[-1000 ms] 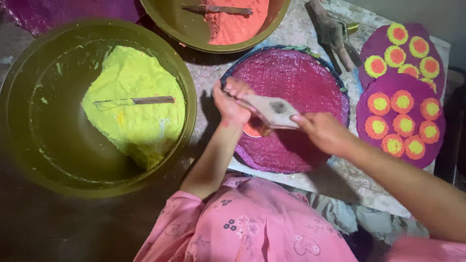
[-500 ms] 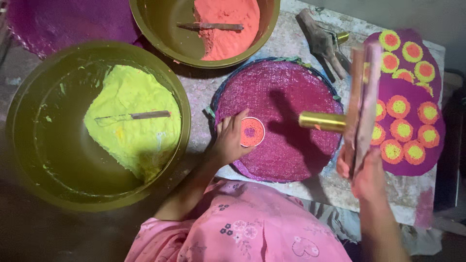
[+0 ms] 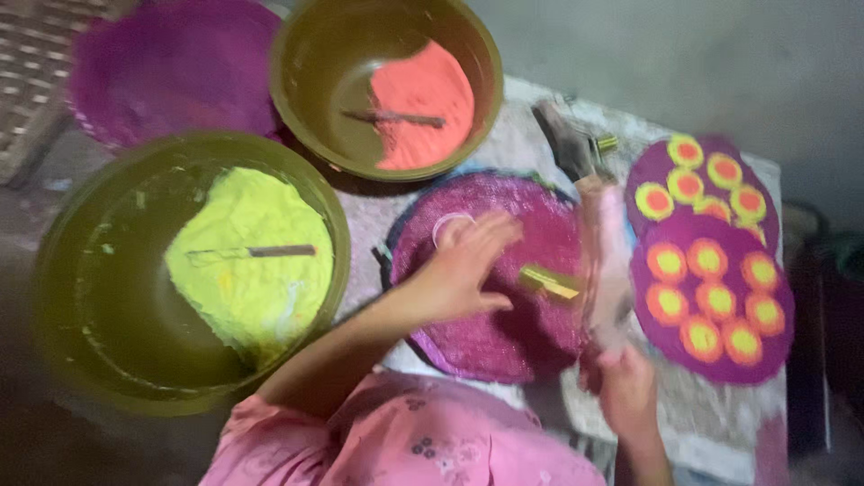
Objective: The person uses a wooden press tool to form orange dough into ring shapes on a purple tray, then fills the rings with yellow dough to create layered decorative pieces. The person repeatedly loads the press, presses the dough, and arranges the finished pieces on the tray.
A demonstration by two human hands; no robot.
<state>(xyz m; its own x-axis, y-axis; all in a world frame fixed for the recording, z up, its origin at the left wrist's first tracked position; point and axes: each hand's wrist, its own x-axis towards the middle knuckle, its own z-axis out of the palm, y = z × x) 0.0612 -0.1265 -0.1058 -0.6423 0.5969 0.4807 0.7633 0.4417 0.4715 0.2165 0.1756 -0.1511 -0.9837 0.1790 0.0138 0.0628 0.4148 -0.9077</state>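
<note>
Two purple mats point(image 3: 711, 297) on the right already carry rows of yellow-and-orange discs, while the magenta round mat point(image 3: 504, 270) in the middle of the tabletop point(image 3: 540, 135) looks nearly bare, so most of its filling seems left to do. The left hand point(image 3: 463, 265) lies spread on that mat; the right hand point(image 3: 625, 391) grips a blurred flat tool point(image 3: 605, 261) beside it.

A small home craft workshop: big olive basins of yellow-green paste point(image 3: 256, 270) and orange paste point(image 3: 423, 99) fill the frame's left and top, with painted purple discs point(image 3: 711, 288) drying at right.
</note>
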